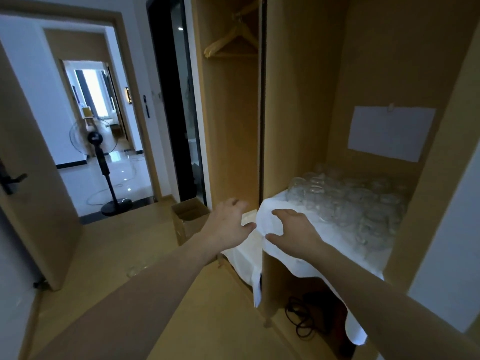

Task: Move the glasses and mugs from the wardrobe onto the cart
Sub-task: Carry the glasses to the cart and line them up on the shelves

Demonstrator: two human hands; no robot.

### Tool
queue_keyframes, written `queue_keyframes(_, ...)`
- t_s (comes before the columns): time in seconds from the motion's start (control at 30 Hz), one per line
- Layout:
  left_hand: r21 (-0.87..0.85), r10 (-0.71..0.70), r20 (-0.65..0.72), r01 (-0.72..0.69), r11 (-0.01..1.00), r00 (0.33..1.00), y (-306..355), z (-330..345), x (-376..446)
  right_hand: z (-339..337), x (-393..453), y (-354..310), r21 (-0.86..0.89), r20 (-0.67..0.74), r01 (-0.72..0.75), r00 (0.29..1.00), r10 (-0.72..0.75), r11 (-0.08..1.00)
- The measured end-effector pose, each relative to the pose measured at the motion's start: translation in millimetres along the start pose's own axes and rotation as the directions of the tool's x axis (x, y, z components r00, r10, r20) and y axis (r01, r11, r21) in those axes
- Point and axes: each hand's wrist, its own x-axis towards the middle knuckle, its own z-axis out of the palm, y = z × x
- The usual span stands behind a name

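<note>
Several clear glasses (348,201) stand packed together on a white cloth (306,258) that covers a shelf of the wooden wardrobe (293,105). The cloth hangs down over the shelf's front edge. My right hand (291,229) reaches over the cloth's near left corner, fingers spread and loosely bent, holding nothing, a little short of the glasses. My left hand (228,224) hovers beside the wardrobe's middle panel, fingers relaxed and empty. A single glass (135,270) stands on the floor at lower left. No cart and no mugs are in view.
An open cardboard box (187,216) sits on the floor by the wardrobe. Wooden hangers (231,45) hang in the left compartment. Black cables (306,318) lie under the shelf. A standing fan (104,162) is in the doorway, an open door (28,178) at left.
</note>
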Motion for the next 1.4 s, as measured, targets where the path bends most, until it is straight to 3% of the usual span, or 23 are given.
queue_keyframes(0.43, -0.058, 0.183, 0.045, -0.180, 0.982, 0.982, 50, 53, 161, -21, 108, 111, 0.021, -0.031, -0.135, 0.990, 0.136, 0.991)
queue_keyframes(0.77, -0.169, 0.330, 0.099, -0.311, 0.935, 0.939, 61, 97, 259, -23, 169, 159, 0.033, -0.084, -0.243, 0.966, 0.245, 0.969)
queue_keyframes(0.97, -0.211, 0.491, 0.072, -0.468, 0.858, 0.868, 57, 119, 330, -27, 212, 179, 0.010, -0.125, -0.356, 0.927, 0.354, 0.935)
queue_keyframes(1.4, -0.294, 0.664, 0.162, -0.606, 0.739, 0.730, 46, 166, 443, -14, 270, 204, 0.030, -0.238, -0.582, 0.785, 0.571, 0.813)
